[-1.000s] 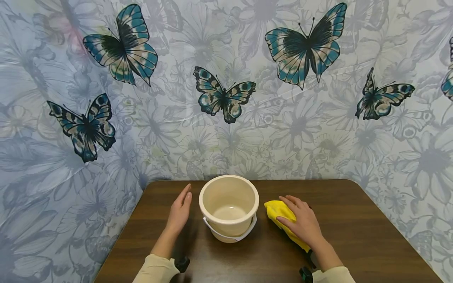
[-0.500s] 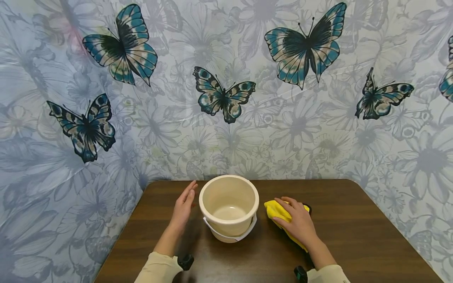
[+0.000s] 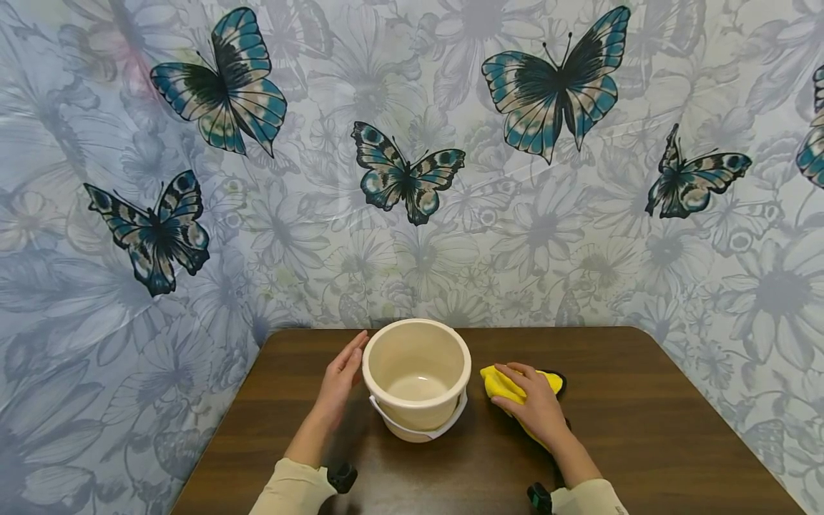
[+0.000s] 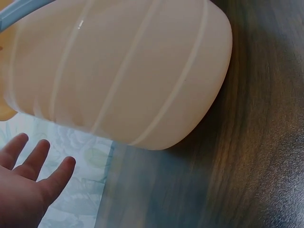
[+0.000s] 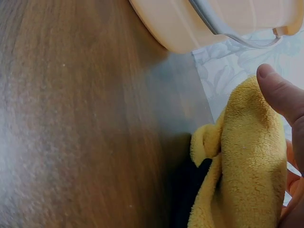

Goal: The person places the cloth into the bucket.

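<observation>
Compared with a second ago, the left hand (image 3: 339, 383) has closed in on the cream bucket (image 3: 415, 417), so its fingertips now lie just beside the rim at 10 o'clock. The right hand (image 3: 539, 411) has slid over the yellow cloth (image 3: 505, 386) toward 9 o'clock, uncovering more of the dark edging (image 3: 563, 383) at the cloth's 2 o'clock end. The bucket stands upright in the same spot on the desk (image 3: 650, 436), its white handle (image 3: 430, 434) hanging toward 6 o'clock; the cloth lies bunched at the bucket's 3 o'clock, a little apart from it.

The left grip is wide, its fingers stretched out; the left wrist view shows a gap between three fingertips and the bucket's wall. The right grip lies over the cloth with thumb and fingers spread; I cannot tell whether they pinch the fabric.

The right hand and wrist hide the cloth's middle and most of its 5 o'clock end. In the right wrist view, the fingers are mostly hidden or cut off, and the dark patch under the cloth is hard to make out. The left wrist view cuts off the bucket's top and part of the hand.
</observation>
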`<state>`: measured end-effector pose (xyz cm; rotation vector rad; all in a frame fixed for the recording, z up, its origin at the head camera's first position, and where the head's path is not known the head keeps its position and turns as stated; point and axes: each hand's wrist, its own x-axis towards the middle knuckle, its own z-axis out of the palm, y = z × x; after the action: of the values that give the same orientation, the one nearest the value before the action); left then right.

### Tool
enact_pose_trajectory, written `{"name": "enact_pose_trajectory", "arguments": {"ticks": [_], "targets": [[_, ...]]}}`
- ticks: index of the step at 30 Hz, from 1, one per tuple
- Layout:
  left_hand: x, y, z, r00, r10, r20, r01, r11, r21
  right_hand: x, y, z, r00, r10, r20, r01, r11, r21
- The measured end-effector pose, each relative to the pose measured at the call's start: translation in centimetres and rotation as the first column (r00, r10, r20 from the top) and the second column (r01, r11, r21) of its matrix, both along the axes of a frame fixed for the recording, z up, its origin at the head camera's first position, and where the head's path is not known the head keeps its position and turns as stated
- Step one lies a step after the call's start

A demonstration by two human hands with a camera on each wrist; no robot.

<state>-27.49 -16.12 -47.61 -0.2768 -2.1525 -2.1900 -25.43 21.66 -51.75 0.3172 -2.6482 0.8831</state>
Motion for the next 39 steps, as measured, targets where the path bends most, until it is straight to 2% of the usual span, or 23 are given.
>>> {"name": "enact_pose_trajectory", "arguments": {"ticks": [9,17,27,39], "targets": [[0.06,0.5,-0.28,1.0,0.01,0.019,-0.01,1.0,-0.001,-0.16,-0.16,-0.65,0.999,-0.012,0.039,0.013,1.0,-0.021],[0.29,0.59,-0.71,0.999,0.004,-0.045,-0.004,1.0,-0.011,-0.11,-0.32,-0.89,0.999,-0.026,0.032,0.026,1.0,-0.016],[0.45,0.81,-0.56,0.999,-0.007,0.04,0.006,0.999,0.032,0.1,-0.41,-1.0,0.998,-0.039,-0.043,0.037,0.999,-0.035],[0.61,0.84,-0.56,0.997,-0.023,0.078,0.017,0.997,0.082,0.1,-0.4,-0.98,0.997,-0.066,-0.041,0.064,0.997,-0.046]]}}
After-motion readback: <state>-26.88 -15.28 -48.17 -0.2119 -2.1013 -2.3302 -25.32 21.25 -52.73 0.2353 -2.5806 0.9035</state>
